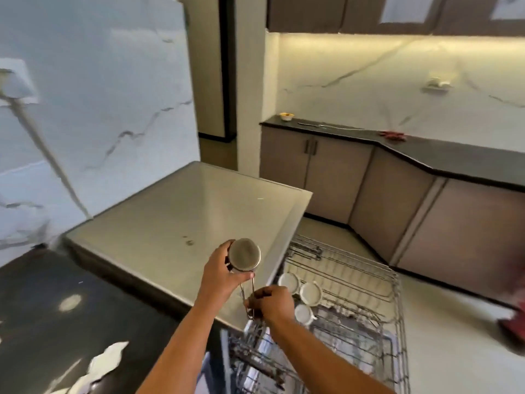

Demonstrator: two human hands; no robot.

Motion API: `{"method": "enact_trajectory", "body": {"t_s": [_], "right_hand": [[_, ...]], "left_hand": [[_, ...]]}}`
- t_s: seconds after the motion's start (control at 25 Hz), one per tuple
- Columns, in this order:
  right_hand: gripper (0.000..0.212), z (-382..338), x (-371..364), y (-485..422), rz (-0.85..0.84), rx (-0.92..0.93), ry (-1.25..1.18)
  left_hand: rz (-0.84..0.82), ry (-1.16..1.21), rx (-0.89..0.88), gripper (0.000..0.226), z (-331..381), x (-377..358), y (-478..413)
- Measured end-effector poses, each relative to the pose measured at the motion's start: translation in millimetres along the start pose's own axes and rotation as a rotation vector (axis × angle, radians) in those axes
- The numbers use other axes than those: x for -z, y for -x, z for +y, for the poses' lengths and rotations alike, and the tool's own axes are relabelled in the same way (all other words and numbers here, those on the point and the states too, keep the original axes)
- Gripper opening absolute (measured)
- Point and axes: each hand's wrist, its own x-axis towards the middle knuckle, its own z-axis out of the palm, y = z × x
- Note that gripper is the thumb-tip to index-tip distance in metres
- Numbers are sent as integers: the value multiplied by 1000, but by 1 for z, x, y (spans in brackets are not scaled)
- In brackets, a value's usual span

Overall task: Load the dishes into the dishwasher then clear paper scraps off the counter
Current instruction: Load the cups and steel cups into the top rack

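My left hand grips a small steel pot turned bottom-up, above the front corner of the steel dishwasher top. Its thin wire handle hangs down into my right hand, which is closed around it. Just right of both hands the dishwasher's upper wire rack is pulled out, holding three white cups upside down near its left side. A lower rack shows underneath. White paper scraps lie on the black counter at the bottom left.
A black counter runs along the far wall over brown cabinets, with a small yellow bowl, a knife-like utensil and a red object on it. Pale floor lies right of the rack. A blurred red shape is at the right edge.
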Motion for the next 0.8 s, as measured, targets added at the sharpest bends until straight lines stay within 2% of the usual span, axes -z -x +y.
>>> {"method": "enact_trajectory", "body": {"t_s": [0.2, 0.4, 0.64, 0.8], "right_hand": [[21, 36, 111, -48, 161, -140, -109], [22, 71, 186, -80, 235, -252, -171], [25, 114, 217, -115, 262, -394, -173], [17, 149, 215, -145, 276, -466, -62]], "left_hand": [[-221, -115, -35, 83, 36, -125, -20], [-377, -109, 138, 85, 38, -219, -32], [-571, -134, 284, 80, 5, -285, -46], [-645, -152, 353, 74, -35, -321, -57]]}}
